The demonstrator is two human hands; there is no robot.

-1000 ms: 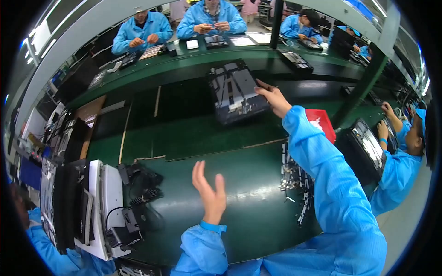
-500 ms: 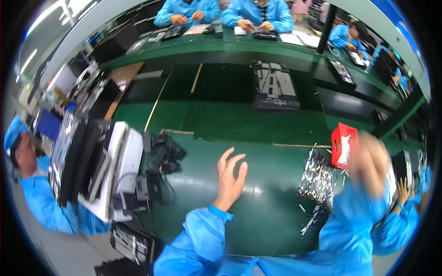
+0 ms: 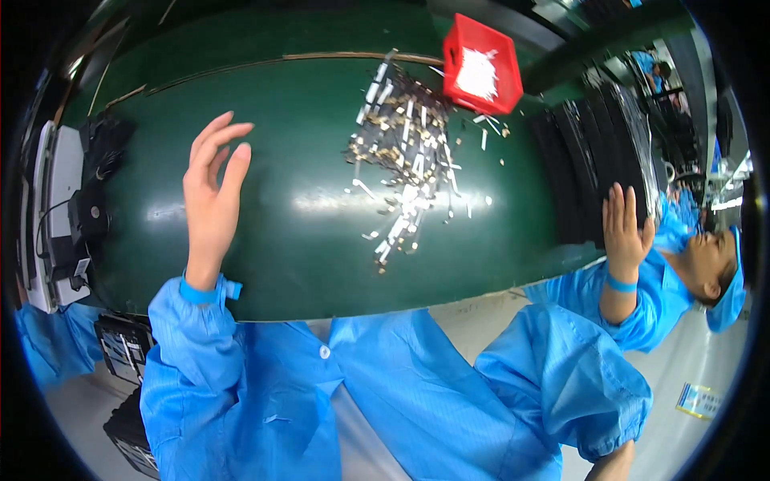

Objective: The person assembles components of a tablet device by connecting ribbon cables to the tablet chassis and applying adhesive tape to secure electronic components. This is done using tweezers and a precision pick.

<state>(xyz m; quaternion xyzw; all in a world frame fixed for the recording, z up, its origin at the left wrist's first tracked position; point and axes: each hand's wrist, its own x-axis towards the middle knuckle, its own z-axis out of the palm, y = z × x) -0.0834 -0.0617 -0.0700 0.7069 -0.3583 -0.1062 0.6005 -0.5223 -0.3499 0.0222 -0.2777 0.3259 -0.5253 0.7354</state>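
Note:
My left hand (image 3: 212,188) is raised over the green table (image 3: 281,264), its fingers apart and nothing in them. To the right of it lies a loose pile of small strips (image 3: 401,140), black and white with gold-coloured bits, trailing toward the near edge. Behind the pile stands a red plastic bin (image 3: 512,68) holding white strips (image 3: 477,74). My right sleeve (image 3: 569,377) hangs beside my body at the lower right. Only a bit of bare wrist (image 3: 613,463) shows there; the right hand itself is cut off by the lower edge.
A co-worker's hand (image 3: 626,228) rests on a row of upright black panels (image 3: 589,160) at the right. White panels (image 3: 64,172) and black adapters with cables (image 3: 88,212) stand at the left. Black cases (image 3: 128,349) sit below the table's left end.
The view has swung right and down, bringing the pile and bin to the middle. My right hand has left the bin's side and dropped out of view. My left hand stays open.

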